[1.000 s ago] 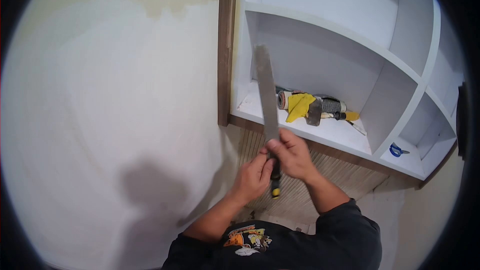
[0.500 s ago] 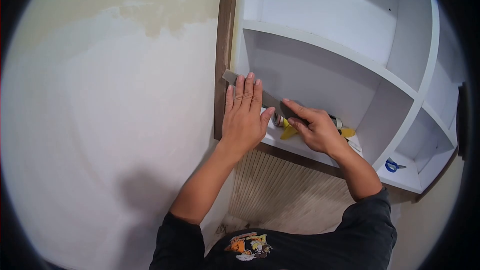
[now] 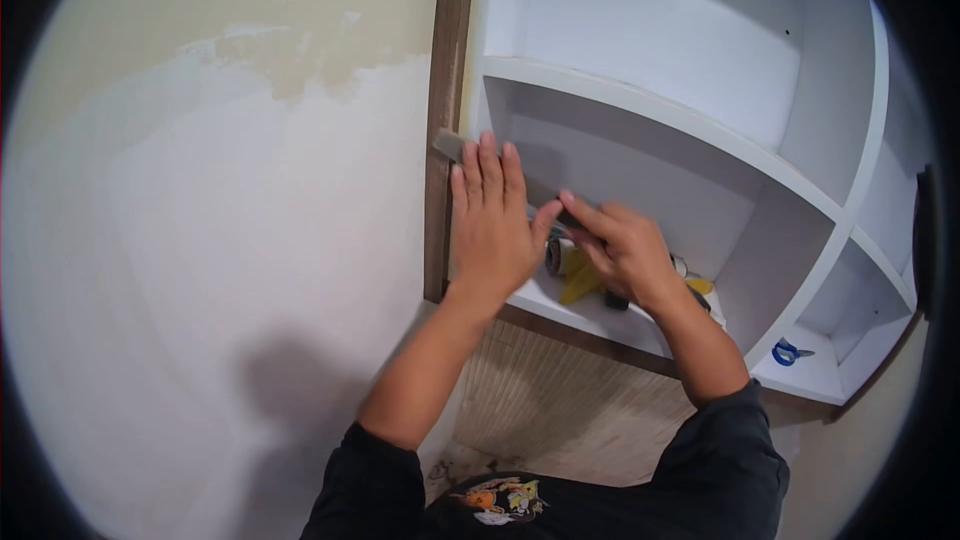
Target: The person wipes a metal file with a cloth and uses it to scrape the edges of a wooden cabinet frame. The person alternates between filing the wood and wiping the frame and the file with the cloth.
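Observation:
A flat grey metal file [image 3: 450,146] lies across the brown wooden edge trim [image 3: 437,210] of a white shelf unit. My left hand [image 3: 492,230] rests flat over the file's blade, fingers stretched out and thumb to the side, hiding much of it. To the right, my right hand [image 3: 625,250] is closed around the file's dark handle, its index finger along the top. Slight blur shows on that hand.
Behind my right hand, a yellow item [image 3: 580,278] and other partly hidden items lie in the lower shelf compartment. Blue-handled scissors [image 3: 790,351] are in the right compartment. A patchy white and cream wall [image 3: 250,170] stands at left, and a ribbed panel [image 3: 560,380] below.
The file's tip has slid slightly left and up across the trim, both hands moving with it. The camera view has shifted a little, with the shelf lower in the picture.

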Motion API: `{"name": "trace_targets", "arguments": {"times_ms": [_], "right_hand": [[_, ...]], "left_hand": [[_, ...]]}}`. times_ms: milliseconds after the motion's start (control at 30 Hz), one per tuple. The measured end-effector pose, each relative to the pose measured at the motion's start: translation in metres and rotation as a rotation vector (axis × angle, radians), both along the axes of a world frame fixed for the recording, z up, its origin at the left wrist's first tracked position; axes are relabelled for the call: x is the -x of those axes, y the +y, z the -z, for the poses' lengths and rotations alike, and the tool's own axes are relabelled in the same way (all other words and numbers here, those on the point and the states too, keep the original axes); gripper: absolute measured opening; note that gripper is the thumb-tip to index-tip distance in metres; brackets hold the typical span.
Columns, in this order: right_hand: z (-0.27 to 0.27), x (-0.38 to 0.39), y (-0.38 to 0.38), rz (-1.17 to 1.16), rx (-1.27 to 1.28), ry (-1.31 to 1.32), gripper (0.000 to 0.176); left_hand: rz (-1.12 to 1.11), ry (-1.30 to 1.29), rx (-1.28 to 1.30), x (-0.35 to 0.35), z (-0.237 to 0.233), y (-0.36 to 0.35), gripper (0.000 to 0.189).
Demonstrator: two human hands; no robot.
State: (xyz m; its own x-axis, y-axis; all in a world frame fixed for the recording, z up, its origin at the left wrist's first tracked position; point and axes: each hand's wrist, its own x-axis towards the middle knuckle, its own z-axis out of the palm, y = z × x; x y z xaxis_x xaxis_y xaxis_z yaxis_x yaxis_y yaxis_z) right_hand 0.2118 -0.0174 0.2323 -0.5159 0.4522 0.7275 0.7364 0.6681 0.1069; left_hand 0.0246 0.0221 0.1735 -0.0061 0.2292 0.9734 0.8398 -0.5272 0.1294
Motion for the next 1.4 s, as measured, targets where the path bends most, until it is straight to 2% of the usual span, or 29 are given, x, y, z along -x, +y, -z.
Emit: {"name": "trace_targets", "arguments": {"times_ms": [67, 233, 333, 533, 633, 767, 967, 1067, 1267, 1333, 1400], "right_hand": [[0.012, -0.01, 0.005, -0.046, -0.007, 0.019, 0.05], [-0.011, 0.005, 0.008, -0.039, -0.091, 0.03, 0.051], [0.01, -0.003, 0.01, -0.032, -0.065, 0.03, 0.052], [-0.009, 0.007, 0.018, -0.061, -0.113, 0.031, 0.052], [0.008, 0.0, 0.015, -0.068, -0.091, 0.039, 0.054], [-0.012, 0.01, 0.023, -0.041, -0.095, 0.016, 0.055], [0.012, -0.004, 0.021, -0.029, -0.144, 0.01, 0.054], [-0.011, 0.01, 0.033, -0.1, -0.125, 0.025, 0.055], [0.011, 0.001, 0.029, -0.041, -0.116, 0.012, 0.058], [-0.001, 0.006, 0.031, -0.066, -0.108, 0.012, 0.06], [0.0, 0.005, 0.031, -0.085, -0.111, 0.011, 0.061]], "left_hand": [[0.008, 0.0, -0.02, 0.0, -0.002, 0.005, 0.083], [-0.004, 0.005, -0.072, 0.011, -0.031, 0.014, 0.088], [0.051, -0.071, -0.039, -0.002, -0.004, 0.009, 0.088], [-0.022, -0.066, -0.059, 0.007, -0.03, 0.015, 0.089], [0.054, -0.035, 0.003, 0.0, -0.007, 0.002, 0.087], [0.024, -0.073, -0.035, 0.003, -0.022, 0.015, 0.086], [0.026, -0.08, -0.004, -0.002, -0.009, 0.013, 0.087], [0.004, -0.099, -0.017, 0.003, -0.025, 0.013, 0.085], [0.027, -0.103, -0.004, -0.008, -0.003, 0.015, 0.082], [-0.021, -0.109, -0.018, -0.001, -0.023, 0.014, 0.082], [0.016, -0.094, 0.016, -0.005, -0.019, 0.01, 0.081]]}}
